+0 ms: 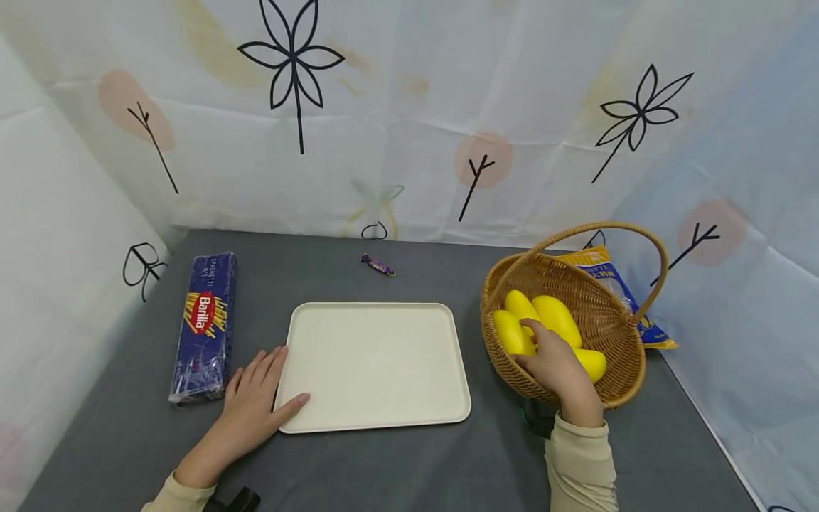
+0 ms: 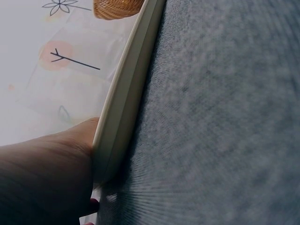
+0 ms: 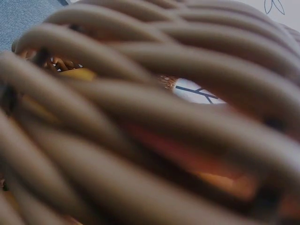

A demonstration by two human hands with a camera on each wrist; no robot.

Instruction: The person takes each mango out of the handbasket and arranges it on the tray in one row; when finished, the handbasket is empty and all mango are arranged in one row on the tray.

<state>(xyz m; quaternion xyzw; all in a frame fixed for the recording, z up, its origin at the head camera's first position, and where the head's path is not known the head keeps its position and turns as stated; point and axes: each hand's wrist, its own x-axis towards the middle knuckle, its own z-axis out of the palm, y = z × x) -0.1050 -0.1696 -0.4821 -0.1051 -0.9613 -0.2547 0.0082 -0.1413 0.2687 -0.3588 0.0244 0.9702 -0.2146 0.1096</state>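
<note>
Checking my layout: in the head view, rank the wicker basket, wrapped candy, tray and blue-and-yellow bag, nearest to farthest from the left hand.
From the left hand:
1. Tray: touching the hand.
2. Wrapped candy: beyond the tray's far edge.
3. Wicker basket: right of the tray.
4. Blue-and-yellow bag: behind the basket, far right.

Grey cloth-covered table [image 1: 493,469], rounded cream tray [image 1: 377,366] flat at centre. Clockwise about the tray: blue spaghetti pack [image 1: 203,334] just past nine, small purple-wrapped candy [image 1: 378,266] at twelve, wicker basket [image 1: 614,334] between two and three. Blue-and-yellow bag [image 1: 612,280] at the basket's two o'clock, partly hidden.
</note>
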